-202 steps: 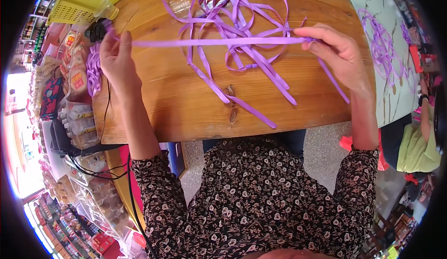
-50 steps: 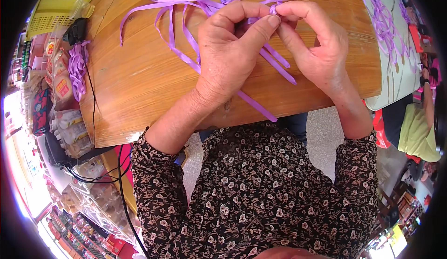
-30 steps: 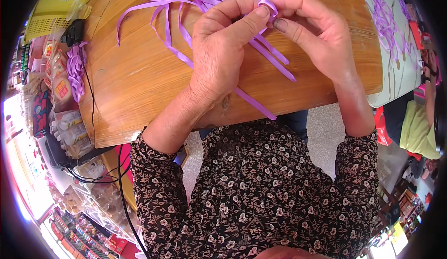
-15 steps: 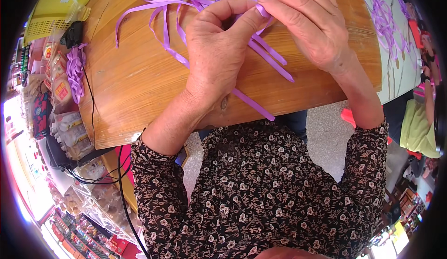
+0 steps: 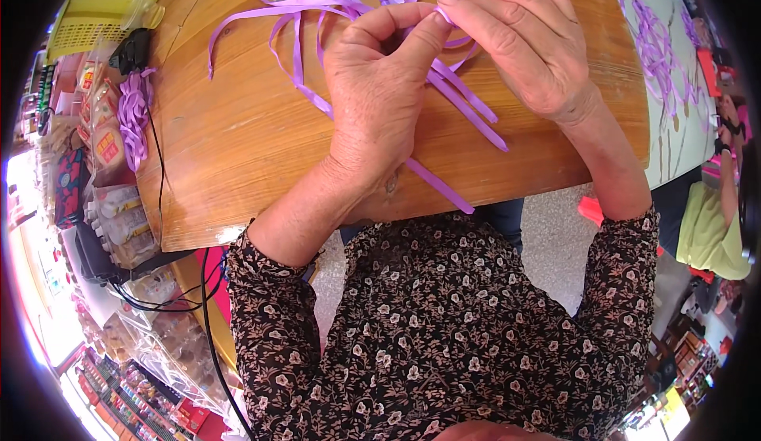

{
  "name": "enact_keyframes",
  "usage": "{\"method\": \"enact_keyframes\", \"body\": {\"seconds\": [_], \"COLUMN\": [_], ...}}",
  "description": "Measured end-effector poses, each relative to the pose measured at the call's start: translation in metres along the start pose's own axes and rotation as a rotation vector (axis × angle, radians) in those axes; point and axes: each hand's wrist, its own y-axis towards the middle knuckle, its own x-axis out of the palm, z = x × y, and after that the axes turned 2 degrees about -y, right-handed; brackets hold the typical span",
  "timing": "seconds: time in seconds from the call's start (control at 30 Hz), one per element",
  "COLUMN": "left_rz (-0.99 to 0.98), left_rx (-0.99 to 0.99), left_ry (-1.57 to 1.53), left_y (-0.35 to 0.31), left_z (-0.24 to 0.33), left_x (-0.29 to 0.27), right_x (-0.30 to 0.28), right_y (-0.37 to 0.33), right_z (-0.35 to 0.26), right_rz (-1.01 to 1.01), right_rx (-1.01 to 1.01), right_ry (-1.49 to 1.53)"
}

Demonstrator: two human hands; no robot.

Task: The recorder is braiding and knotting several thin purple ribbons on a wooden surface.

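While left hand (image 5: 372,84) pinches purple ribbon (image 5: 443,16) above counter (image 5: 238,147), right hand (image 5: 531,44) grips same spot with fingertips. Work at pinch: judged unfinished; any knot hidden by fingers. Loose ribbons (image 5: 309,2): strewn on counter beyond hands; finished share cannot be told. Ribbon bundle (image 5: 133,120): beside counter's left edge, untouched.

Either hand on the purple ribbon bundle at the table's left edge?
No, left hand and right hand are both over the table, away from that bundle.

A yellow basket (image 5: 86,38) and a clear cup (image 5: 143,14) are seen at the top left, bagged food (image 5: 107,141) is piled below them, and black wires (image 5: 208,314) are looped lower down.
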Motion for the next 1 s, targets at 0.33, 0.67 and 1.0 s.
{"method": "enact_keyframes", "body": {"seconds": [0.33,0.67,1.0], "left_rz": [0.011,-0.058,-0.049], "left_rx": [-0.064,-0.089,0.004], "left_ry": [-0.02,0.071,0.056], "left_y": [0.005,0.008,0.006], "left_z": [0.0,0.003,-0.002], "left_x": [-0.004,-0.006,-0.005], "right_x": [-0.002,-0.004,-0.002], "right_y": [0.004,0.002,-0.005], "right_z": [0.004,0.008,-0.005], "right_rz": [-0.01,-0.047,-0.072], "right_rx": [-0.046,0.092,0.588], "right_ry": [0.069,0.047,0.521]}}
